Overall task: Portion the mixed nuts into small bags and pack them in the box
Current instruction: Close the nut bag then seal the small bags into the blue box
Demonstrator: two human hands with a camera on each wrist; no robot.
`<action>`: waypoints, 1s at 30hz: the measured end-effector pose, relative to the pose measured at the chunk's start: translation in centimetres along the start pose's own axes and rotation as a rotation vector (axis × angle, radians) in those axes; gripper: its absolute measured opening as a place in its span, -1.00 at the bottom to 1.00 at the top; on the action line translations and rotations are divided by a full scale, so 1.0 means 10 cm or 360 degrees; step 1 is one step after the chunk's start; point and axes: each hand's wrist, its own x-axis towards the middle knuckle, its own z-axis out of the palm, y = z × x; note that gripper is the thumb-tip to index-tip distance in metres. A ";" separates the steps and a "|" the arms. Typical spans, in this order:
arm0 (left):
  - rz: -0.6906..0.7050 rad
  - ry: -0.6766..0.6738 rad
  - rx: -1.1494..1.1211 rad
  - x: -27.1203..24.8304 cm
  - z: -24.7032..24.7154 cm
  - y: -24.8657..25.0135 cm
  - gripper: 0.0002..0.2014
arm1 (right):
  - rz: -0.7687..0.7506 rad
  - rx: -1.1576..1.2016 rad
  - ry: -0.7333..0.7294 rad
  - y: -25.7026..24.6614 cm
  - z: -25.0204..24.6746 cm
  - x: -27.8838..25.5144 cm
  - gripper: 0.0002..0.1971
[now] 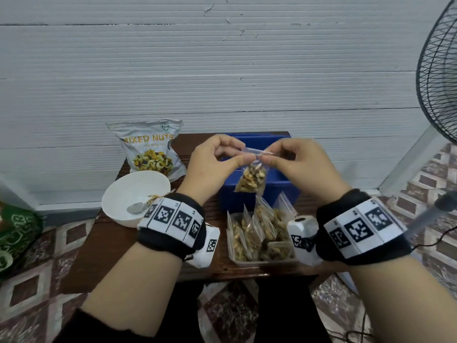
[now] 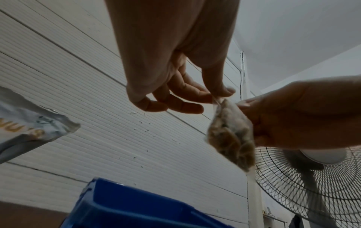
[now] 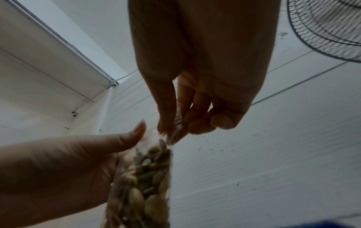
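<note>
A small clear bag of mixed nuts [image 1: 251, 179] hangs above the blue box [image 1: 257, 194]. My left hand [image 1: 222, 159] pinches the left end of its top strip between thumb and forefinger. My right hand [image 1: 286, 157] pinches the right end of the same strip. The left wrist view shows the bag [image 2: 232, 135] hanging from my left hand [image 2: 216, 95], with my right hand [image 2: 293, 114] behind it. In the right wrist view the bag [image 3: 140, 182] hangs below my right hand [image 3: 171, 131], and my left hand's thumb [image 3: 125, 138] lies at its top.
A clear tray [image 1: 262, 263] holding several filled bags [image 1: 259, 231] sits near the table's front edge. A white bowl [image 1: 118, 189] with a spoon [image 1: 137, 207] is at the left. The big mixed nuts pouch [image 1: 150, 147] stands behind it. A fan [image 1: 440, 78] stands at the right.
</note>
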 end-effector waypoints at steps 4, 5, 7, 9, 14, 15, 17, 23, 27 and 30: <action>-0.0177 0.0048 0.0154 0.32 -0.10 -0.11 -0.86 | 0.0013 -0.0203 -0.0055 -0.10 -0.33 0.32 -0.97; -0.0242 0.0057 0.0255 0.42 -0.13 -0.20 -0.84 | 0.0032 -0.0299 -0.0080 -0.09 -0.41 0.42 -0.96; -0.0394 0.0041 0.0477 0.59 -0.19 -0.41 -0.80 | 0.0090 -0.0516 -0.0157 -0.01 -0.51 0.63 -0.99; -0.0524 0.0003 0.0638 0.73 -0.22 -0.59 -0.71 | 0.0146 -0.0677 -0.0237 0.11 -0.58 0.83 -0.97; -0.0722 -0.0222 0.0989 1.07 -0.17 -0.82 -0.60 | 0.0308 -0.0976 -0.0498 0.45 -0.57 1.31 -0.95; -0.0749 -0.0248 0.0995 1.14 -0.16 -0.85 -0.62 | 0.0330 -0.1033 -0.0552 0.53 -0.54 1.40 -0.95; -0.0821 -0.0261 0.1019 1.29 -0.15 -0.93 -0.54 | 0.0365 -0.1106 -0.0640 0.69 -0.47 1.57 -0.94; -0.0942 -0.0326 0.1084 1.51 -0.11 -1.16 -0.51 | 0.0360 -0.1290 -0.0886 0.98 -0.12 1.87 -0.87; -0.0920 -0.0229 0.1083 1.49 -0.08 -1.29 -0.58 | 0.0330 -0.1344 -0.0981 1.12 0.06 1.95 -0.84; -0.0906 -0.0224 0.1079 1.51 -0.10 -1.34 -0.59 | 0.0295 -0.1407 -0.1053 1.15 0.14 1.97 -0.80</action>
